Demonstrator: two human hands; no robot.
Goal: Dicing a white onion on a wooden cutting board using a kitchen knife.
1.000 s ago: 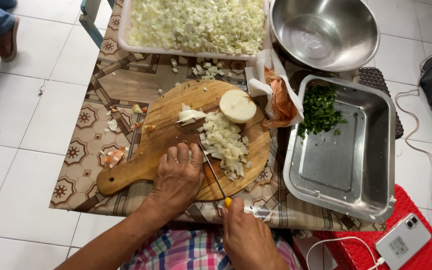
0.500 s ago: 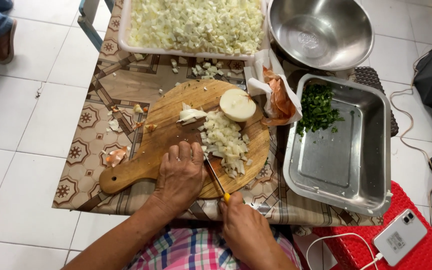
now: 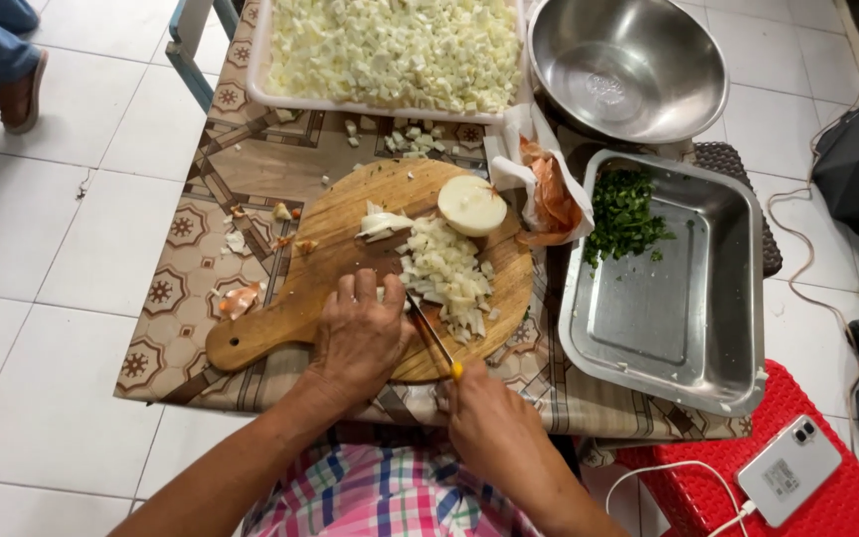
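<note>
A patterned bench (image 3: pixel 251 169) carries a white tray (image 3: pixel 260 60) of diced pieces, then a round wooden board (image 3: pixel 350 219). On it, the left hand (image 3: pixel 360 333) presses flat beside chopped onion (image 3: pixel 444 273); the right hand (image 3: pixel 494 423) has its grip clamped on a yellow-handled knife (image 3: pixel 434 343).

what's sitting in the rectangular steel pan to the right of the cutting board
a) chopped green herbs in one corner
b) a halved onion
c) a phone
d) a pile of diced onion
a: the rectangular steel pan holds only chopped green herbs, heaped in its far left corner, while the diced onion and the halved onion lie on the wooden cutting board and the phone is on the red stool.
</note>
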